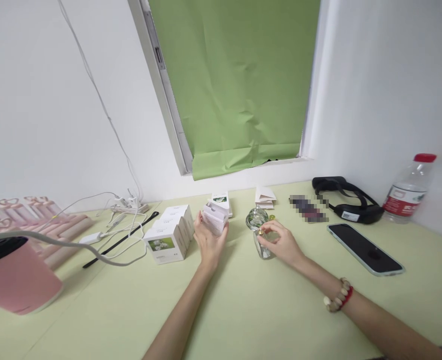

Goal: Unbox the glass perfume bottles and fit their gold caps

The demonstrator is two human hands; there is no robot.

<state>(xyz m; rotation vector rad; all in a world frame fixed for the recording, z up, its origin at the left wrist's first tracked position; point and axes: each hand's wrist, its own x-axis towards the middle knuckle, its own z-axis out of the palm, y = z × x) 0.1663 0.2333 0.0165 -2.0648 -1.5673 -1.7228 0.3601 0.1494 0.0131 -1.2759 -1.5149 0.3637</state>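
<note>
My left hand point(210, 245) is wrapped round a small white box point(215, 218), whose top is open towards me. With thumb and fingers, my right hand point(281, 242) pinches the gold-coloured top of a small clear glass bottle point(264, 250). Whether that bottle touches the table I cannot tell. Just behind it lies more clear glassware point(257, 218), with a yellowish cap point(272, 217) beside it. A row of white boxes point(168, 237) with a flower picture stands left of my left hand. Another white box point(221, 200) lies flat behind the held one.
Folded white paper point(265, 196) lies near the wall. To the right are a phone point(365, 249), a black headset point(350, 202) and a water bottle point(404, 195). On the left stand a pink bin point(21, 280), tangled cables point(130, 225) and pink tubes point(70, 232).
</note>
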